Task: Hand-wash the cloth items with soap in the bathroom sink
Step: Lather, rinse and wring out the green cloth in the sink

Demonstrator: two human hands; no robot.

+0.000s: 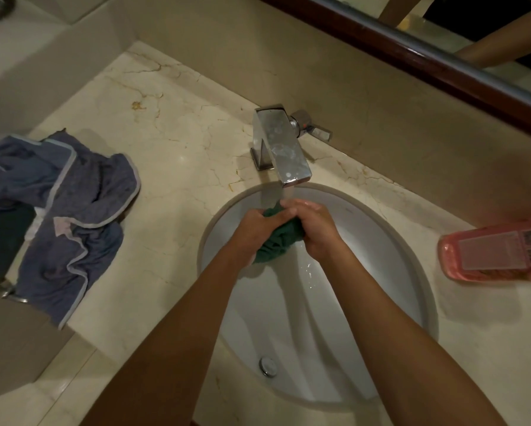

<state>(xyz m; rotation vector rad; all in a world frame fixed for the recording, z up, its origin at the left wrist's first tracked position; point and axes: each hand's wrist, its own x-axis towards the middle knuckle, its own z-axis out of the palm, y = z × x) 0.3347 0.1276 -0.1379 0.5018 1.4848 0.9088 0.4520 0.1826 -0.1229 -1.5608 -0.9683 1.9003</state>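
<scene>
A dark green cloth (273, 244) is bunched up over the white oval sink (390, 253), right under the chrome faucet (281, 149), whose water runs down onto it. My left hand (252, 229) grips the cloth's left side and my right hand (315, 226) grips its right side, both fists closed and close together. Water drips from the cloth into the basin. A pink soap bottle (497, 252) lies on its side on the counter to the right of the sink.
A heap of blue-grey garments with pale trim (70, 210) lies on the marble counter (172, 167) at the left, partly over its edge. The faucet's lever handle (315, 129) sticks out to the right. The drain plug (268, 366) sits at the basin's near end. A mirror frame runs along the upper right.
</scene>
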